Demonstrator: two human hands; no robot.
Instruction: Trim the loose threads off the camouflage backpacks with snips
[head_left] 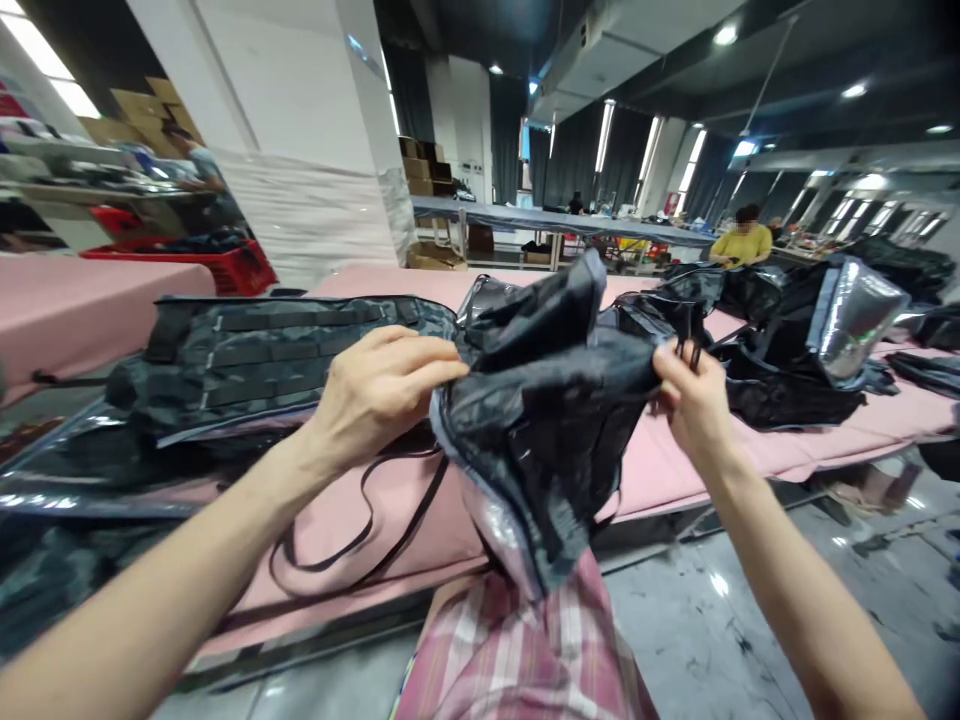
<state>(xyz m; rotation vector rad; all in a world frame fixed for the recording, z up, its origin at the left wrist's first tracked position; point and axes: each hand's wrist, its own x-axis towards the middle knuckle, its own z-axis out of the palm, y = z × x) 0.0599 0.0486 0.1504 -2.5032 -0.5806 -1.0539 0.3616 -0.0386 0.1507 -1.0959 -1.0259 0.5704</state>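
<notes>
I hold a dark camouflage fabric bag piece [547,420] with a silver lining up in front of me, above my lap. My left hand [386,385] is closed, its fingers pinching the piece's left edge. My right hand [694,395] is closed on the right edge, gripping the fabric together with a thin black cord or loop. Black straps [360,530] trail from the piece down over the pink table [660,460]. My plaid trousers [517,650] show below it.
A stack of finished camouflage bags [247,360] lies on the table at left. More dark and silver bag pieces [817,340] pile up at right. A person in a yellow shirt [742,240] sits far behind. A white pillar [300,140], shelves and red crates stand at back left.
</notes>
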